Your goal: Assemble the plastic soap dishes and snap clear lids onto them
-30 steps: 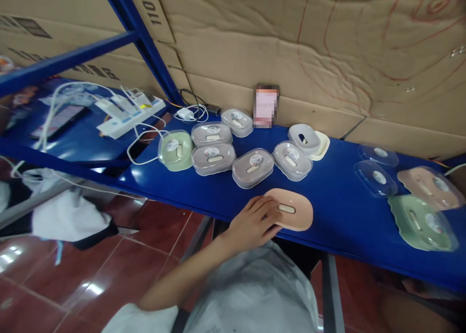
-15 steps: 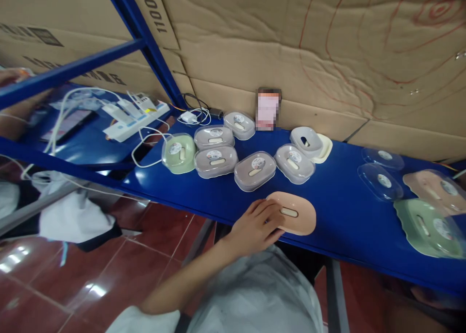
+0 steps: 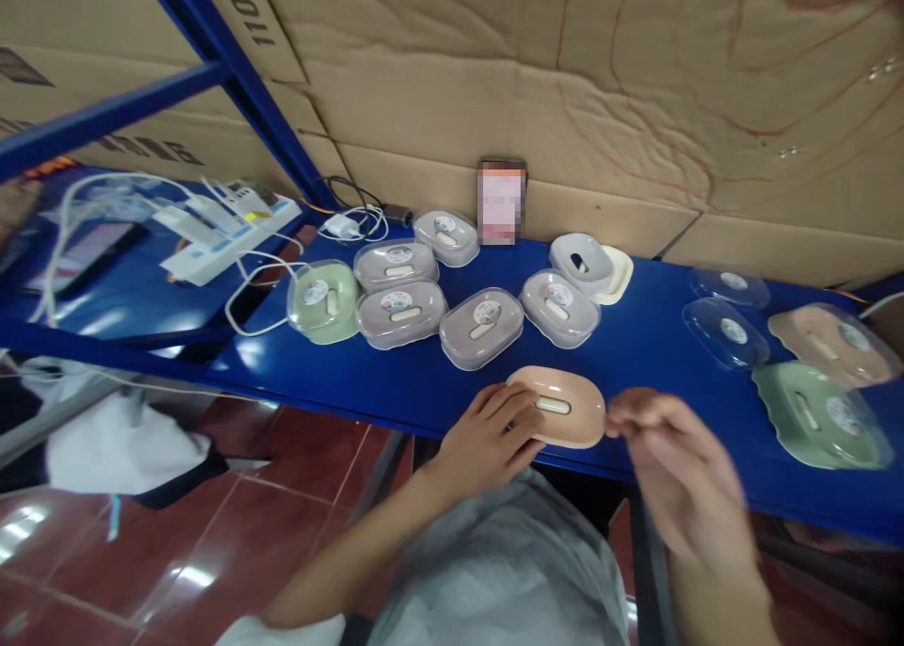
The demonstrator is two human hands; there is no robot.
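Partly blurred right hand (image 3: 678, 467), grip unclear, left hand (image 3: 494, 434) fingers spread over peach soap dish (image 3: 569, 406).

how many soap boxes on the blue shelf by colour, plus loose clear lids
grey soap boxes: 6
green soap boxes: 2
pink soap boxes: 2, one under the left hand
cream soap box: 1
loose clear lids: 2
total: 13
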